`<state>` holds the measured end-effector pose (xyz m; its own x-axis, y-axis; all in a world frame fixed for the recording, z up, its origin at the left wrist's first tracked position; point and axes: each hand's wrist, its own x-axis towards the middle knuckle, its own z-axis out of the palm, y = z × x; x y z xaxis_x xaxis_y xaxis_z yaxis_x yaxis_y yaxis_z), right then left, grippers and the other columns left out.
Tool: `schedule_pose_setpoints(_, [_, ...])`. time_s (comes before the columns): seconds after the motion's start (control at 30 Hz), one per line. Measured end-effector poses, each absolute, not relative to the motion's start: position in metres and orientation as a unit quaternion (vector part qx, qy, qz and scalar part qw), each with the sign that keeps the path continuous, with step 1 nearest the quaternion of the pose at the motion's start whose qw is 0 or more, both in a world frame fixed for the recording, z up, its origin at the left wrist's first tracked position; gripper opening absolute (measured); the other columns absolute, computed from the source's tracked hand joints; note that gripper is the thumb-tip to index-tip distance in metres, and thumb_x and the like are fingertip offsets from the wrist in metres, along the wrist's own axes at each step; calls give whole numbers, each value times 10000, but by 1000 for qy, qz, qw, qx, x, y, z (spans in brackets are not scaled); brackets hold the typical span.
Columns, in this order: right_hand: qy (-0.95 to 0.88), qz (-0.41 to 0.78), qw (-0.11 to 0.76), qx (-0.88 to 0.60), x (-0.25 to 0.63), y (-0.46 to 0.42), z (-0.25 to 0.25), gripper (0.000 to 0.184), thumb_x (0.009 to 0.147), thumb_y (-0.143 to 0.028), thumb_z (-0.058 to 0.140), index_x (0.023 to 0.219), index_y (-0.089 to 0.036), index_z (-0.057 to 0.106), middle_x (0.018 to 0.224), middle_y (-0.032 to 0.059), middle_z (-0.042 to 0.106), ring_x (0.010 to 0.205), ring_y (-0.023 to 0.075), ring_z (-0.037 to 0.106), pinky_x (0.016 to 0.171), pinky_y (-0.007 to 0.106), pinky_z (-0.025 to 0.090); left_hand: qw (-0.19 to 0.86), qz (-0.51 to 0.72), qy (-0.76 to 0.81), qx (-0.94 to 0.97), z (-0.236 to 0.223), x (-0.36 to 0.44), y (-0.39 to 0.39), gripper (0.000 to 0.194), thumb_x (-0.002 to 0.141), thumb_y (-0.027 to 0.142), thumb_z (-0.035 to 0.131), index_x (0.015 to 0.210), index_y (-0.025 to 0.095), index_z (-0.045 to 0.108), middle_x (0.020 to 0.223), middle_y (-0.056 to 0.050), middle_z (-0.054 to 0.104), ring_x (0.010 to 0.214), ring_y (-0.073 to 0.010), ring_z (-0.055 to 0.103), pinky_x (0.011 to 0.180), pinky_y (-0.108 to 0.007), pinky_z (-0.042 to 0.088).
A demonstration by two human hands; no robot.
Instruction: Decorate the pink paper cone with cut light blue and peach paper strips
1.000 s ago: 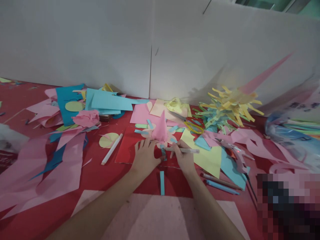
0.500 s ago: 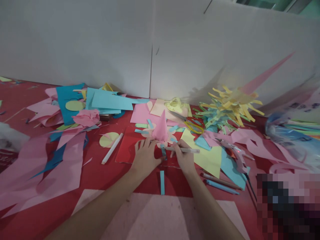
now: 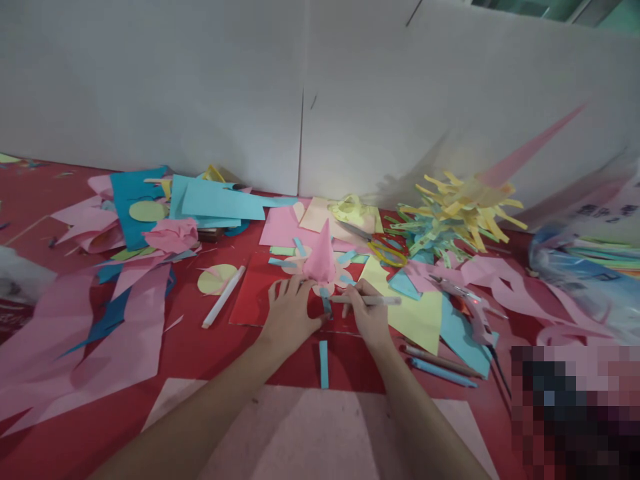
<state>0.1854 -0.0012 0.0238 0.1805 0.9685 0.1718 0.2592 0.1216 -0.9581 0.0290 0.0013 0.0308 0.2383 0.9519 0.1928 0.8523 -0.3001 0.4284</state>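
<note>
A pink paper cone (image 3: 321, 257) stands upright at the centre of a pale pink paper flower (image 3: 293, 265), with short blue strips on its petals. It sits on a red sheet (image 3: 255, 297). My left hand (image 3: 290, 313) lies with fingers spread at the flower's near left side, its thumb by a blue strip (image 3: 327, 303) at the front petal. Between the fingers of my right hand (image 3: 370, 317) is a pale pen (image 3: 380, 301), its tip pointing left toward that strip. Whether the tip touches the strip I cannot tell. Another blue strip (image 3: 324, 364) lies nearer me.
Yellow-handled scissors (image 3: 387, 252) lie behind on the right, near a fringed yellow paper piece (image 3: 465, 207). A corded glue gun (image 3: 473, 307) and coloured pens (image 3: 443, 372) lie right. A white marker (image 3: 223, 297) and pink paper scraps (image 3: 120, 347) lie left. A white panel (image 3: 200, 87) rises behind.
Both hands, the pen and the flower keep nearly the same places. The whole view has shifted very slightly.
</note>
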Motion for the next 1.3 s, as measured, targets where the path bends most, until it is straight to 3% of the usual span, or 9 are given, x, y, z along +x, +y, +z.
schedule_pose_setpoints(1.3, [-549,338,528,-552,189,-13,18,319,831,-341,479,545,-211,423,374,-69,468,396,93,424,496,232,361,87,215,564,793,25,26,1,534,650,443,657,1108,240,474,1197,-43,489,1105,-263,405,969,-454,220])
